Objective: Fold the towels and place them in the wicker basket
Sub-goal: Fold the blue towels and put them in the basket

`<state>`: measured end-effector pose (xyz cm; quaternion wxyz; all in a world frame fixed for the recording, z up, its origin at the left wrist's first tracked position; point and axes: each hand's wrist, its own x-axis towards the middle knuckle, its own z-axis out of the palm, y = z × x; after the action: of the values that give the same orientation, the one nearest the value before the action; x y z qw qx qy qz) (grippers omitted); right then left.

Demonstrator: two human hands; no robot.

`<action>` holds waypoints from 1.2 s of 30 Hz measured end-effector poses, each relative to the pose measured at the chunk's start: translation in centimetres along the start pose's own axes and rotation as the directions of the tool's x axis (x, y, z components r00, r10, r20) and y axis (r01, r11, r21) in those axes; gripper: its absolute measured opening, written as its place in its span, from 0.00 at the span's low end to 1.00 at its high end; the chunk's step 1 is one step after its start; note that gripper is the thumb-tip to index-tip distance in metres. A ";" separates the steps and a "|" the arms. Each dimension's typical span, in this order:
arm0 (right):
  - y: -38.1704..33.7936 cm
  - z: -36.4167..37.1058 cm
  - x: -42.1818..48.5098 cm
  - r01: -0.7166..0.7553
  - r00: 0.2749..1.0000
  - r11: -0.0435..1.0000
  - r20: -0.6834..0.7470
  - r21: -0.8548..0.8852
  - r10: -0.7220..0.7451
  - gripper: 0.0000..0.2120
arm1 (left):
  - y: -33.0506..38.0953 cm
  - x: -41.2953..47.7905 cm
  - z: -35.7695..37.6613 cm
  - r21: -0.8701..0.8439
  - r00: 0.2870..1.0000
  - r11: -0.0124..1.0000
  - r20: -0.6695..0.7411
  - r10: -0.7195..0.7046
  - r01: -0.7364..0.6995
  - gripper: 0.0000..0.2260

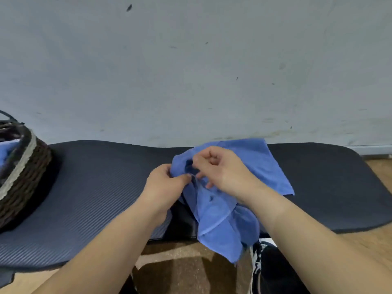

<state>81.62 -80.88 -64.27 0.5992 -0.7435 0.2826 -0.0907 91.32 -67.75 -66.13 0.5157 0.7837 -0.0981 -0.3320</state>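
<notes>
A blue towel [220, 219] is held bunched above the dark mat [95, 187]. Its lower part hangs over the mat's front edge and its far part lies spread on the mat toward the wall. My left hand [164, 185] pinches the towel's left edge near the top. My right hand [220, 168] grips the cloth just beside it, fingers curled into the folds. The dark wicker basket [23, 177] with a pale band stands at the far left on the mat, partly cut off by the frame. A bit of blue cloth [6, 149] shows inside it.
A grey wall [191, 71] rises directly behind the mat. Wooden floor [180, 262] shows in front of the mat, with a black and white shoe [263, 270] at the lower right. Bare mat lies between the basket and my hands.
</notes>
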 end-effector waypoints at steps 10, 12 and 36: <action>4.1 -3.2 0.8 -0.092 0.988 0.472 -0.021 -0.877 0.154 0.22 | 1.0 2.1 -6.8 0.530 0.982 0.828 0.060 0.179 -0.183 0.06; 3.3 -3.6 0.1 -0.152 0.962 0.372 -0.051 -0.916 0.267 0.23 | 1.2 2.9 -8.3 0.629 0.962 0.756 -0.048 0.268 -0.179 0.15; 3.6 -5.8 1.1 -0.336 0.877 0.331 -0.165 -0.882 0.451 0.54 | -1.4 2.1 -10.1 0.932 0.995 0.352 0.095 -0.011 -0.085 0.14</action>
<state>78.68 -86.73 -66.33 0.1345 -0.8568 0.4246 0.2599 98.94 -60.66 -65.71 -0.0187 0.9206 -0.3089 -0.2382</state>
